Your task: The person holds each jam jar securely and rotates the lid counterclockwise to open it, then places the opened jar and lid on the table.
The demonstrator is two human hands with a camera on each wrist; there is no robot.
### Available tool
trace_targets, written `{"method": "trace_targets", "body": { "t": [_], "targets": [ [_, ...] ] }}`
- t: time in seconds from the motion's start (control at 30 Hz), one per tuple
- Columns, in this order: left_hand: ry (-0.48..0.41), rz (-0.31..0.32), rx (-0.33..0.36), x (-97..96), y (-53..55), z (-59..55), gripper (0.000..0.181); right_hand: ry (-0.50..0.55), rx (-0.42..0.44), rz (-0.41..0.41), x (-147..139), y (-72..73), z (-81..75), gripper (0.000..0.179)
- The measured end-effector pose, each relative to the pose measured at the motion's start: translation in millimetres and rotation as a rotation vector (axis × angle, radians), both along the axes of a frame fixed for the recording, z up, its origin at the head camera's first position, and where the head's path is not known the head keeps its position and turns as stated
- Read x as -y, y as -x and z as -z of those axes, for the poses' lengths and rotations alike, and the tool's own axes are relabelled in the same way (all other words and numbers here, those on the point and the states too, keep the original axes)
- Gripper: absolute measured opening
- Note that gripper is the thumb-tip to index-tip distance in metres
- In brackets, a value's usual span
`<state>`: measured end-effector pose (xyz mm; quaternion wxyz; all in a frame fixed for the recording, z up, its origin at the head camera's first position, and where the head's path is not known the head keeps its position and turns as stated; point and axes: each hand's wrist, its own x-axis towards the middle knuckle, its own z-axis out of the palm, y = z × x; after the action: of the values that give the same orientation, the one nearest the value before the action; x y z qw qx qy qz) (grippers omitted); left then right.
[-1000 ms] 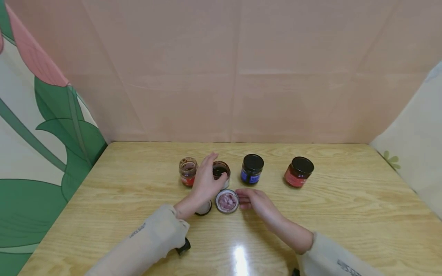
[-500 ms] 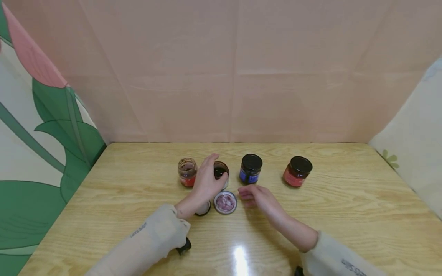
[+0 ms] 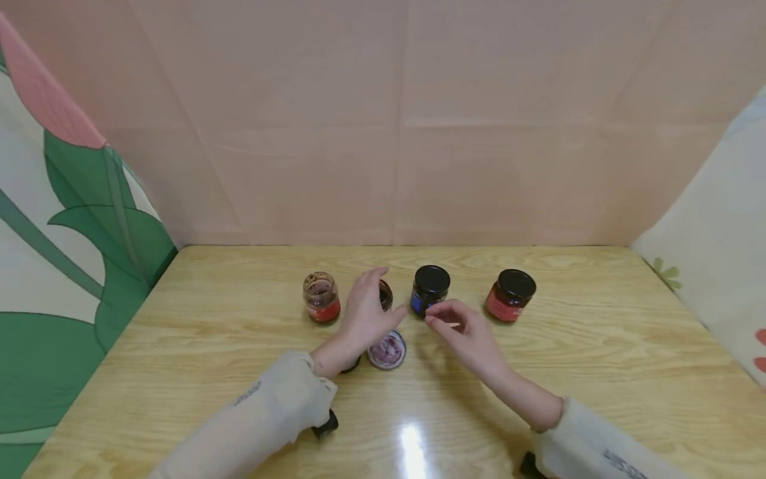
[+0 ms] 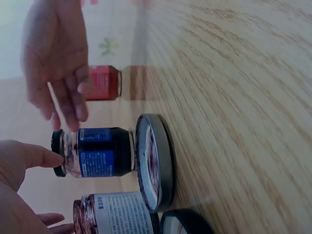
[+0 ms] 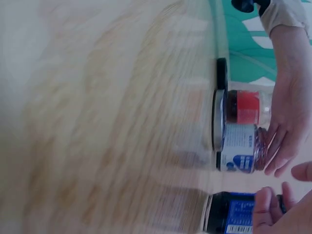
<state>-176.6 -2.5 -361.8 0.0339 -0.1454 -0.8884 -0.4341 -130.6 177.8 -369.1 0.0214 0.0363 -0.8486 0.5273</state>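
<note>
My left hand (image 3: 366, 313) hovers with spread, extended fingers by an uncapped jar with a white label (image 5: 239, 148), partly covering it in the head view. My right hand (image 3: 469, 332) is beside a blue-labelled jar (image 3: 429, 291) with a black lid, fingers loosely bent and overlapping its front; nothing shows between them. In the left wrist view, my left thumb (image 4: 41, 157) overlaps this jar's lid. In front of the jars lies an upturned lid (image 3: 386, 350) with purple residue inside. A second lid (image 4: 190, 222) is mostly hidden under my left wrist in the head view.
An uncapped jar with a red label (image 3: 321, 303) stands left of my left hand. Farther right is a capped jar with a pinkish-red label (image 3: 510, 296). All stand on a wood-grain table (image 3: 239, 313) with a pink cloth (image 3: 299, 166) behind it.
My right hand has moved from beside the upturned lid up and right to the blue-labelled jar. The left hand has shifted slightly right, spreading its thumb. The head view has turned slightly.
</note>
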Motion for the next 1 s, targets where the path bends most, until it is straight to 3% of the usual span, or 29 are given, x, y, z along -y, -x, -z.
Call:
{"method": "trace_targets", "body": {
  "t": [0.27,0.43,0.57,0.8,1.0],
  "targets": [
    [-0.03,0.01,0.058,-11.7,0.6,-3.2,0.074,-0.066,-0.203,0.021,-13,1.5,1.2,0.018],
    [-0.022,0.03,0.028,-16.7,1.5,-4.5,0.074,-0.08,-0.296,0.029,-18,0.4,-0.9,0.019],
    [-0.009,0.034,0.013,-20.4,1.9,-3.3,0.075,-0.082,-0.321,0.042,-22,1.0,-0.6,0.024],
    [-0.059,0.029,0.062,-29.7,-0.5,-3.9,0.089,-0.088,-0.324,0.053,-26,1.8,-1.5,0.031],
    [-0.077,0.025,0.063,-36.4,-1.9,-3.5,0.09,-0.074,-0.344,0.052,-29,2.2,-2.1,0.031]
  ]
}}
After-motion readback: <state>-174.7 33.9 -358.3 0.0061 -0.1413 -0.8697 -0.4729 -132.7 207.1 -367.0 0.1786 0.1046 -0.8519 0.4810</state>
